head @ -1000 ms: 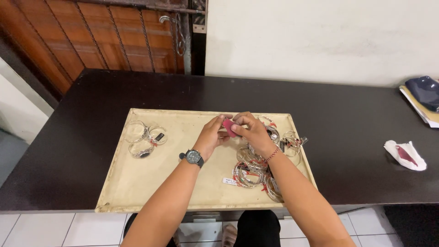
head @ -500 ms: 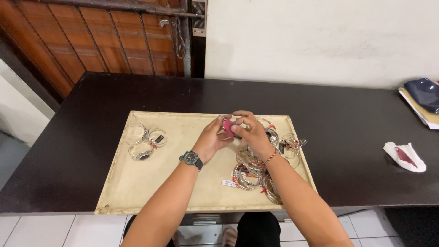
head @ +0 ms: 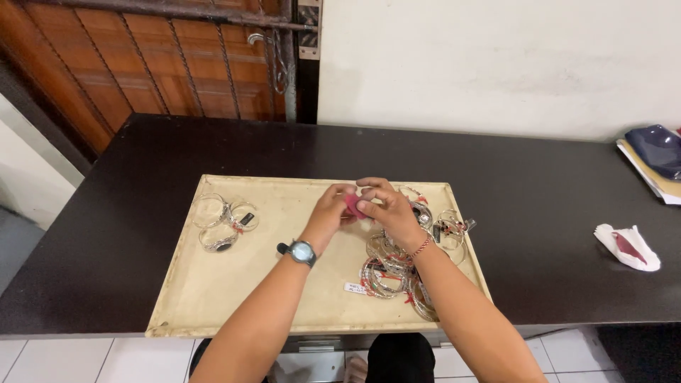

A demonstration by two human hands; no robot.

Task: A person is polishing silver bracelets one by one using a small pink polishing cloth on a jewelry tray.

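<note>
- I see my left hand (head: 333, 211) and my right hand (head: 386, 209) meeting just above the middle of the frame, over the upper centre of a flat cream-coloured rectangular tray (head: 284, 298).
- Between them sits a small pink-red object (head: 352, 205); both hands close their fingers around it, the left from the left side, the right from the right and above. Most of it is hidden by fingers, so I cannot tell what kind of thing it is.
- My left wrist carries a dark round-faced wristwatch (head: 301, 251); my right wrist has a thin red-and-white beaded bracelet (head: 423, 246).
- The tray lies on a dark brown, nearly black worktop (head: 532, 213) that spans the width of the frame.
- Right of centre on the tray, partly under my right forearm, lies a heap of thin silver-coloured metal bangles with small tags (head: 386, 273), reaching from the tray's upper right towards its lower right corner.
- At the tray's upper left, well apart from my hands, lies a small cluster of three silvery bangles (head: 223, 220).
- At the right of the frame a crumpled white cloth with a red patch (head: 628, 246) rests on the worktop.
- At the far right edge sits a dark blue rounded object on flat papers (head: 656, 152).
- In the upper left of the frame stands a brown wooden door behind a metal grille (head: 163, 64).
</note>
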